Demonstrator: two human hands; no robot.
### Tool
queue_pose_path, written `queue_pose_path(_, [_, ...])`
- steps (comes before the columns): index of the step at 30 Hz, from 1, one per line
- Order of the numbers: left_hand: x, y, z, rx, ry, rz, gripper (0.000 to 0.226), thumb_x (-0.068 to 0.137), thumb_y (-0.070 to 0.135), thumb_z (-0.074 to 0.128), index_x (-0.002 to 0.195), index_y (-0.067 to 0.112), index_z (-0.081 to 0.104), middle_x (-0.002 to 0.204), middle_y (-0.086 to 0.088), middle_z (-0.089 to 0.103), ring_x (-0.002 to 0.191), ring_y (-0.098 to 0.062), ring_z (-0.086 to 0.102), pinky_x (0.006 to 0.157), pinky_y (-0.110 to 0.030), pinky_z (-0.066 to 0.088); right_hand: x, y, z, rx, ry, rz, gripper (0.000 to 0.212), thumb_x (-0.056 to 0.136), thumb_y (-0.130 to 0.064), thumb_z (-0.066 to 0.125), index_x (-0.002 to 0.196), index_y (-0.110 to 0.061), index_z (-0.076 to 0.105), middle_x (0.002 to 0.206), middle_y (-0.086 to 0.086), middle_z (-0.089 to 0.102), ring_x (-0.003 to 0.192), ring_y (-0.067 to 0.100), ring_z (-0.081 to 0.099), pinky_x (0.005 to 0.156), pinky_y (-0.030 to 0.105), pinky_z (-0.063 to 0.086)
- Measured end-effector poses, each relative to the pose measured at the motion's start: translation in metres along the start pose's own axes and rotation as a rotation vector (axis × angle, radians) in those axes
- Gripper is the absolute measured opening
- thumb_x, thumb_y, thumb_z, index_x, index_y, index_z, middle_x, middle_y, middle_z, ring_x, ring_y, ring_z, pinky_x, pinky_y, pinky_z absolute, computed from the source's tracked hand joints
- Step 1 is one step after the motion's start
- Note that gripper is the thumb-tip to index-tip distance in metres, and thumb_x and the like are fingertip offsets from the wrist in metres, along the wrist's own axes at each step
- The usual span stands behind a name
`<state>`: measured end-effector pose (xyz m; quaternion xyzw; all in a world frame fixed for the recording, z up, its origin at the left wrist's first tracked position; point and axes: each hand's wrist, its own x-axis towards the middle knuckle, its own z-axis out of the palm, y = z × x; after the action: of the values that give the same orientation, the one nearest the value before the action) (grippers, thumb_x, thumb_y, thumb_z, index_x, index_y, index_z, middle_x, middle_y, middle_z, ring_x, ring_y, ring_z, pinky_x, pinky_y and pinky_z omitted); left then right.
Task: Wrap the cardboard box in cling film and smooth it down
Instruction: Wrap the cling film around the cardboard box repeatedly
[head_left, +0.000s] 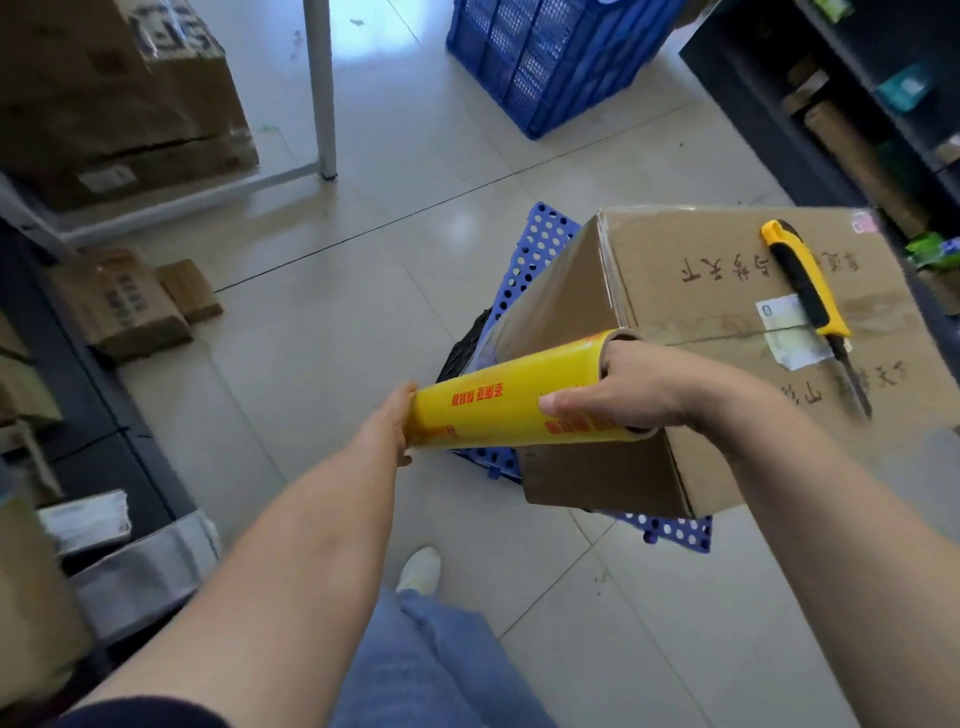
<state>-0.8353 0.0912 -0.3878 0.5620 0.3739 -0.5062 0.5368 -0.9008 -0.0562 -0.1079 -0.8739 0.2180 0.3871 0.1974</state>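
Floor: pale tiled floor (363, 291) with cartons and a blue crate (550, 57) standing about, well apart from the work.
Cardboard box: the cardboard box (727, 322) sits on a blue perforated mat (540, 249), to the right of and beyond the hands; a glossy sheen on its left side face suggests film already lies there, though I cannot tell how far round it goes.
Cling film roll: the yellow cling film roll (514, 400) is held against the near left top edge of the box, its long axis running from lower left to upper right, roughly along that edge.
Key relation: the box lies to the right of the roll, so the film would probably be drawn across the top face or down the side; the right hand is nearer the box, the left hand out over the floor.
Left hand: the left hand (389, 426) is closed around the roll's outer end.
Right hand: the right hand (634, 389) grips the roll's box-side end, thumb along the yellow surface, fingers tucked into the core.
Knife: a yellow-and-black utility knife (805, 286) lies on the box top, in the way of any film pulled over that face.
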Motion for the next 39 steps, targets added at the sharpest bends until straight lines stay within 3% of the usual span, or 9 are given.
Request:
queue_pose_path(3, [0.004, -0.018, -0.004, -0.035, 0.029, 0.006, 0.081, 0.066, 0.065, 0.064, 0.131, 0.021, 0.044, 0.133, -0.007, 0.051, 0.119, -0.03, 0.05, 0.093, -0.049, 0.038, -0.009, 0.004, 0.003, -0.034, -0.016, -0.016, 0.042, 0.078, -0.052, 0.067, 0.097, -0.015, 0.068, 0.094, 0.006, 0.069, 0.086, 0.021, 0.066, 0.077, 0.035, 0.056])
queue_pose_path(13, [-0.015, -0.051, -0.018, -0.136, -0.017, 0.034, 0.042, 0.078, 0.033, 0.056, 0.116, 0.017, 0.047, 0.12, -0.012, 0.049, 0.11, -0.031, 0.051, 0.098, -0.052, 0.036, -0.034, 0.015, 0.024, 0.013, -0.026, 0.018, 0.038, 0.079, -0.05, 0.068, 0.102, -0.02, 0.069, 0.1, 0.001, 0.068, 0.091, 0.018, 0.064, 0.088, 0.037, 0.053])
queue_pose_path(18, [-0.011, -0.078, -0.02, -0.1, 0.026, 0.017, 0.046, 0.083, 0.046, 0.052, 0.121, 0.019, 0.051, 0.122, -0.009, 0.056, 0.105, -0.028, 0.054, 0.099, -0.048, 0.031, -0.037, 0.021, 0.036, -0.037, 0.047, 0.032, 0.045, 0.075, -0.056, 0.066, 0.078, -0.013, 0.056, 0.079, 0.009, 0.056, 0.067, 0.021, 0.055, 0.062, 0.034, 0.044])
queue_pose_path(22, [-0.015, -0.095, -0.011, -0.03, 0.078, 0.004, 0.062, 0.085, 0.063, 0.046, 0.131, 0.022, 0.046, 0.126, -0.008, 0.055, 0.111, -0.029, 0.055, 0.081, -0.038, 0.032, -0.045, 0.02, 0.042, -0.031, 0.084, 0.017, 0.062, 0.077, -0.052, 0.067, 0.09, 0.007, 0.059, 0.079, 0.01, 0.05, 0.066, 0.022, 0.05, 0.06, 0.036, 0.042])
queue_pose_path(25, [-0.018, -0.098, -0.005, -0.074, 0.051, 0.014, 0.034, 0.092, 0.041, 0.049, 0.114, 0.016, 0.054, 0.099, -0.007, 0.06, 0.083, -0.022, 0.056, 0.068, -0.027, 0.034, -0.05, 0.025, 0.044, -0.054, 0.077, -0.028, 0.06, 0.078, -0.051, 0.067, 0.091, 0.007, 0.063, 0.077, 0.013, 0.056, 0.066, 0.022, 0.053, 0.062, 0.042, 0.047])
queue_pose_path(29, [-0.018, -0.117, 0.006, -0.186, 0.029, 0.012, 0.015, 0.088, 0.03, 0.052, 0.096, 0.018, 0.059, 0.111, -0.006, 0.061, 0.095, -0.024, 0.055, 0.097, -0.037, 0.032, -0.058, 0.036, 0.055, -0.029, 0.127, -0.096, 0.049, 0.082, -0.049, 0.065, 0.091, 0.0, 0.067, 0.091, 0.017, 0.069, 0.078, 0.023, 0.064, 0.075, 0.041, 0.053])
queue_pose_path(32, [-0.011, -0.141, 0.022, -0.264, 0.034, 0.013, 0.033, 0.084, 0.033, 0.051, 0.114, 0.022, 0.061, 0.121, -0.003, 0.062, 0.098, -0.024, 0.059, 0.105, -0.046, 0.027, -0.067, 0.042, 0.071, -0.045, 0.309, -0.145, 0.043, 0.087, -0.05, 0.057, 0.088, -0.008, 0.064, 0.086, 0.006, 0.065, 0.079, 0.021, 0.06, 0.063, 0.031, 0.044])
queue_pose_path(35, [-0.01, -0.161, 0.038, -0.302, 0.015, 0.007, 0.05, 0.078, 0.053, 0.053, 0.122, 0.029, 0.056, 0.122, 0.0, 0.061, 0.101, -0.024, 0.061, 0.095, -0.049, 0.031, -0.071, 0.05, 0.092, -0.142, 0.52, -0.183, 0.041, 0.089, -0.048, 0.054, 0.1, -0.009, 0.054, 0.096, 0.008, 0.063, 0.091, 0.027, 0.058, 0.073, 0.036, 0.044])
queue_pose_path(39, [-0.016, -0.177, 0.048, -0.284, 0.006, -0.036, 0.069, 0.067, 0.062, 0.057, 0.126, 0.028, 0.052, 0.123, -0.002, 0.06, 0.103, -0.029, 0.059, 0.09, -0.049, 0.034, -0.081, 0.059, 0.105, -0.226, 0.534, -0.29, 0.03, 0.09, -0.039, 0.053, 0.099, -0.012, 0.049, 0.093, 0.007, 0.062, 0.091, 0.031, 0.06, 0.083, 0.045, 0.049])
